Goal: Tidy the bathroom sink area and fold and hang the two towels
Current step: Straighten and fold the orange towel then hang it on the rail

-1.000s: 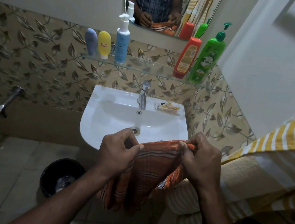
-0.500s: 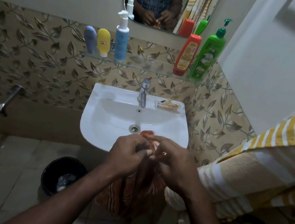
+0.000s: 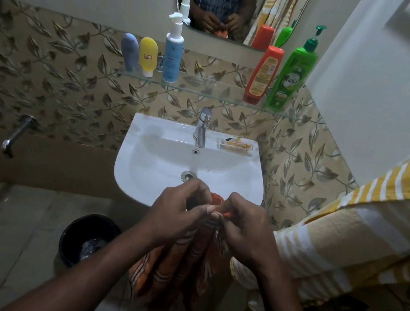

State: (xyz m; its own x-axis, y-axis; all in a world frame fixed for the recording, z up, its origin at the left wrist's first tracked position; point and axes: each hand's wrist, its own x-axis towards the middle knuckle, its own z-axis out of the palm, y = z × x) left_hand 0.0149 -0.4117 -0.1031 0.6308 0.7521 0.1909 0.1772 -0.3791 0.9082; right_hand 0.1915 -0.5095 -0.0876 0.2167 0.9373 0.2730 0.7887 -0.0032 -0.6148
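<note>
Leaf-patterned tiles (image 3: 48,73) back the white wash basin (image 3: 140,171). At its front rim, the left hand (image 3: 177,212) and right hand (image 3: 247,227) each pinch the orange striped towel (image 3: 178,268), which hangs down below.

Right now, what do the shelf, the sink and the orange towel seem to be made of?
Shelf: probably clear glass, as the leaf-patterned tiles show through it and its front edge catches light.
Sink: glossy white ceramic by the look, smooth with soft highlights.
Orange towel: thin woven cloth, maybe cotton. It hangs in soft folds and has stripes.
</note>
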